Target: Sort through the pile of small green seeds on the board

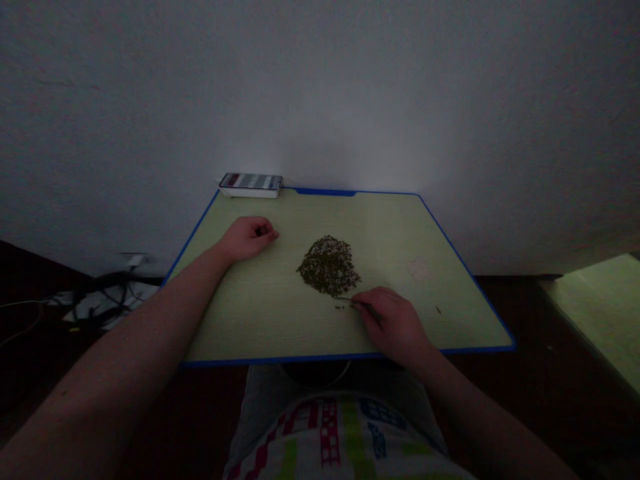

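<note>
A pile of small dark green and pale grains [329,265] is heaped on the middle of a light table [240,327] with a blue rim. My right hand [393,323] pinches a thin pointed tool [345,299], whose tip reaches the near edge of the pile; it may be tweezers, though the dim light hides its full shape. My left hand [250,237] rests on the table left of the pile, fingers curled in with nothing visible in them. Just below the tool tip lie a few loose dark bits [340,307]. Farther right is a small patch of pale grains [419,268].
At the back left corner a phone [253,181] lies on a white box [250,193]. One dark sliver [439,310] sits near the right edge. A grey wall [320,87] rises behind the table. Cables [100,297] tangle on the left.
</note>
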`<state>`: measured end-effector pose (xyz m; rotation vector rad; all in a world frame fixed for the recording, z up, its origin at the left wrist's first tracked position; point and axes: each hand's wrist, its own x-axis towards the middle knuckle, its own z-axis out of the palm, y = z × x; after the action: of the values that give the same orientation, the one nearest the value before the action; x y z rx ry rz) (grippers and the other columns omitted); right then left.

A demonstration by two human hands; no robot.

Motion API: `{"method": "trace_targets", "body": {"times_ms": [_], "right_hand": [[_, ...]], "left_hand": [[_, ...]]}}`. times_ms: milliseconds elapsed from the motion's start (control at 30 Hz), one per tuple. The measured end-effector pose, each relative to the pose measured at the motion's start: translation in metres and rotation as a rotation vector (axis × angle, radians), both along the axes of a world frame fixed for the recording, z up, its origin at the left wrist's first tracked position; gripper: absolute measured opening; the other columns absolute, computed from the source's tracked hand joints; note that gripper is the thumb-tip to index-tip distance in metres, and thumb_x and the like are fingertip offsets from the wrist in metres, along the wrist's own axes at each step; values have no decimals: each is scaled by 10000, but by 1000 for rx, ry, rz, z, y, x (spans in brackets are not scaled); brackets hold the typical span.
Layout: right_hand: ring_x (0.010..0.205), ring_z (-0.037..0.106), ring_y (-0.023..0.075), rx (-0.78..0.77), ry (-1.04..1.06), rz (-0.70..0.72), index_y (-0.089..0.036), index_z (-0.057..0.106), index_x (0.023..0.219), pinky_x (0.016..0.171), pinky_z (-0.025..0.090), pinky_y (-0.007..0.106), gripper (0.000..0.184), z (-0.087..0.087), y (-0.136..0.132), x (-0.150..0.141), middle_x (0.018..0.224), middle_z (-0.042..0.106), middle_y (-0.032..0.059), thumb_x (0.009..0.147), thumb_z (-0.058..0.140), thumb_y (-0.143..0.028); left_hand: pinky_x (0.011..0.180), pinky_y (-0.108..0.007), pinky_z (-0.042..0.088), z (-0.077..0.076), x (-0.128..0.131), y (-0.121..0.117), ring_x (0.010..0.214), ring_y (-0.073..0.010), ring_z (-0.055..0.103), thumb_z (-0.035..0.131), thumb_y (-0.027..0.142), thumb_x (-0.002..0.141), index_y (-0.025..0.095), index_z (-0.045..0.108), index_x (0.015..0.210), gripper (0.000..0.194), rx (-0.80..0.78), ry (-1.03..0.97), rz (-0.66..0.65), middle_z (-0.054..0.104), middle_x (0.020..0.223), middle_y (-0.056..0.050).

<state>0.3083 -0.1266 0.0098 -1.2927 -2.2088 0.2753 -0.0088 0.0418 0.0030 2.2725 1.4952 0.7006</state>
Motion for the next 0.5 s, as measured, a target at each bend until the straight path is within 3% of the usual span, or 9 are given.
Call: {"method": "trace_targets", "body": {"times_ms": [500], "right_hand": [[797, 650, 197, 5, 8, -27, -169, 678, 957, 736, 522, 340, 196, 1, 6, -4, 855, 717, 77, 862, 507, -162]], "left_hand": [[546, -256, 341, 0, 0, 0, 552, -117, 455, 547, 451, 759, 163, 587, 675, 303, -3, -5, -12, 540, 590, 4]]}}
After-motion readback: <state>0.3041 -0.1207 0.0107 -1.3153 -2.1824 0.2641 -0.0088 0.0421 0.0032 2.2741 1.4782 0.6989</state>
